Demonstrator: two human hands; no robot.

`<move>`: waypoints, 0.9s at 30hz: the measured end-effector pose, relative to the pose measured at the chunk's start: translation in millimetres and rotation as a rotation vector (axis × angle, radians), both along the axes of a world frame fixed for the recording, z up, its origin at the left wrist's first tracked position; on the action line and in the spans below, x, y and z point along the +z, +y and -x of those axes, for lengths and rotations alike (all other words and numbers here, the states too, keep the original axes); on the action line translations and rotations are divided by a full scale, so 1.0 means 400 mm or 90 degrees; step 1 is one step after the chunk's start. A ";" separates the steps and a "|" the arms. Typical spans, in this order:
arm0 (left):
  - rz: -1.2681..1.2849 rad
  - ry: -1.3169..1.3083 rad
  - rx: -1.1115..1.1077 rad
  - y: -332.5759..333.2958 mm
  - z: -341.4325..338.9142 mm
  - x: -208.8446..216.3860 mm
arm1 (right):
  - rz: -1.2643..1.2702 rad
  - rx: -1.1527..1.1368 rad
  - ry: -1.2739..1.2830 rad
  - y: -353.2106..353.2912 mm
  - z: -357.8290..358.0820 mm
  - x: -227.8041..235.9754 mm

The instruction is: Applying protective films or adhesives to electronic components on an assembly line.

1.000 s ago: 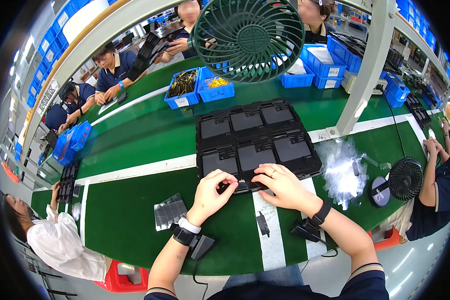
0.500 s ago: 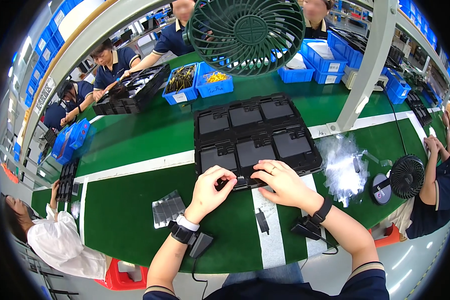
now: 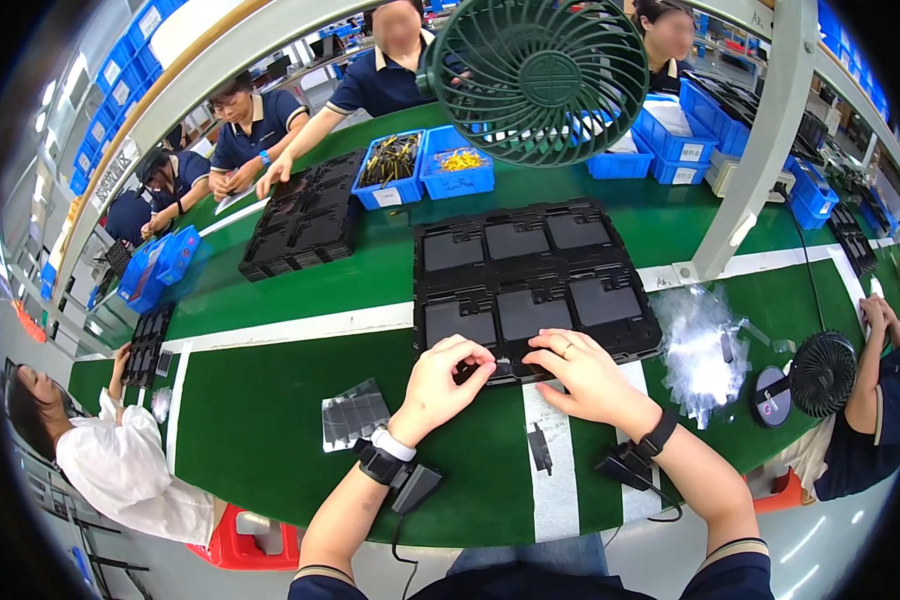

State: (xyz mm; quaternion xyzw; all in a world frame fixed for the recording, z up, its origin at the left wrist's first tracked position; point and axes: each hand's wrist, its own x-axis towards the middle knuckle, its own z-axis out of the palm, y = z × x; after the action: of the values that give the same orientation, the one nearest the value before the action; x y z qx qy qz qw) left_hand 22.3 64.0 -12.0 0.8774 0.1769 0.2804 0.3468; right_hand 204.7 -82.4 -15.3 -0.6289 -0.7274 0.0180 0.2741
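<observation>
A black moulded tray (image 3: pixel 530 262) lies before me, with dark flat panels in its six-part grid of recesses. At its near edge, my left hand (image 3: pixel 440 388) has thumb and forefinger brought together in a pinch; whatever sits between the tips is too small to make out. Just to the right, my right hand (image 3: pixel 588 372) rests on the same edge, fingers stretched out and apart. Left of my left wrist lies a clear sheet bearing black strips (image 3: pixel 355 415). A single black strip (image 3: pixel 540 450) lies on the white tape below my hands.
Right of the tray is a pile of clear film pieces (image 3: pixel 700 355). A green fan (image 3: pixel 550 80) hangs overhead by a metal post (image 3: pixel 755 170); a smaller fan (image 3: pixel 822 372) stands far right. Blue bins (image 3: pixel 390 185) and stacked trays (image 3: pixel 305 215) stand beyond. Co-workers sit around the table.
The whole view has shifted slightly. Across the table, a co-worker's tilted tray stack now lies flat. My hands stay at the tray's near edge with almost the same pose.
</observation>
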 end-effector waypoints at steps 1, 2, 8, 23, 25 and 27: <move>-0.002 -0.004 -0.005 0.001 0.001 -0.001 | -0.003 0.006 0.000 0.002 0.000 -0.001; -0.005 0.000 -0.003 0.001 0.004 -0.001 | -0.002 0.006 0.003 0.004 0.000 -0.001; 0.004 -0.013 -0.004 -0.005 0.006 0.001 | -0.004 0.002 -0.003 0.000 0.004 0.006; -0.015 -0.008 -0.001 -0.005 0.004 -0.006 | -0.006 -0.006 -0.012 -0.006 0.007 0.017; -0.007 -0.008 0.001 -0.004 0.003 -0.008 | -0.004 -0.008 -0.006 -0.003 0.005 0.012; 0.000 -0.007 0.002 -0.002 0.003 -0.011 | -0.002 -0.007 -0.005 0.000 0.006 0.014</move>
State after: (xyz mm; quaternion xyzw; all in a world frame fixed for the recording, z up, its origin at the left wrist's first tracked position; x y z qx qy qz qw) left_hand 21.1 63.3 -16.4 0.8754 0.1766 0.2858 0.3476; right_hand 202.2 -82.4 -9.8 -0.6325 -0.7251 0.0128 0.2721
